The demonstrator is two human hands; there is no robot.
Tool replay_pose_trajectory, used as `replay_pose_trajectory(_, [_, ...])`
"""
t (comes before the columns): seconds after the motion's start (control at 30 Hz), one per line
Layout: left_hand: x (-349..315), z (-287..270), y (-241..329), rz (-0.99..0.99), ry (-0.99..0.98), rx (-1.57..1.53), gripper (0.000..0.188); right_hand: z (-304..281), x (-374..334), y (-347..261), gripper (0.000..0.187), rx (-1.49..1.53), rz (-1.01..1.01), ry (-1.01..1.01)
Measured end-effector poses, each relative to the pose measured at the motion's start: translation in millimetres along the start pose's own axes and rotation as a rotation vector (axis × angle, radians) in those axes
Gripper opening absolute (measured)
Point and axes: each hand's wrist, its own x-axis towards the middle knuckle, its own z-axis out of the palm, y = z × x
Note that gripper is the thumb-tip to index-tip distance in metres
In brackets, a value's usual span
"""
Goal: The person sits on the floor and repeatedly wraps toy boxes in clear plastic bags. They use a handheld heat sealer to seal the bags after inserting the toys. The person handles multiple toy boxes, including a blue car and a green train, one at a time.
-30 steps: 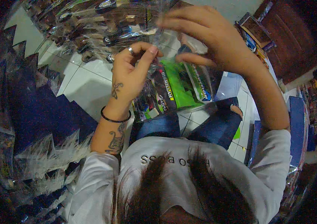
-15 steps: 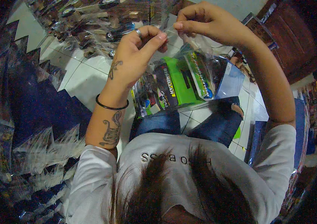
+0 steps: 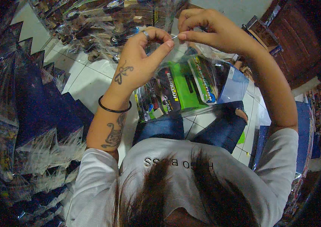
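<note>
Above my lap, my left hand [image 3: 145,53] pinches one end of a thin whitish strip [image 3: 174,38] between thumb and forefinger. The other end runs to the fingertips of my right hand [image 3: 206,32], which are closed in a pinch too. What the strip is made of is too small to tell. Just below the hands, a clear plastic package [image 3: 185,85] with a green and black printed card lies across my thighs. Its upper part is crumpled clear film, partly behind my fingers.
Wrapped wooden toy vehicles [image 3: 103,22] with black wheels stand at the far left. Stepped stacks of dark blue film-wrapped packages [image 3: 47,109] fill the left side. Brown wooden furniture [image 3: 296,41] stands at the far right, with more blue packages [image 3: 302,132] near my right elbow. White floor tiles [image 3: 79,73] show between.
Both hands have shifted slightly, the left one to the right and the right one a little down. The strip between the fingertips now shows more clearly.
</note>
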Motion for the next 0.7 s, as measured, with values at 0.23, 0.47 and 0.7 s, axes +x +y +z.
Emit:
replay_pose_trajectory(0.23, [8.1, -1.7, -1.1, 0.008, -0.062, 0.014, 0.021, -0.1, -0.8, 4.9, 0.022, 0.056, -0.007, 0.019])
replay_pose_trajectory(0.47, [10.0, -4.2, -2.7, -0.159, -0.138, -0.232, 0.020, 9.7, -6.3, -3.3, 0.021, -0.137, -0.075, 0.154])
replay_pose_trajectory(0.7, [6.0, -3.2, 4.1, -0.247, -0.220, -0.216, 0.021, 4.4, -10.5, -12.2, 0.022, -0.580, -0.203, 0.025])
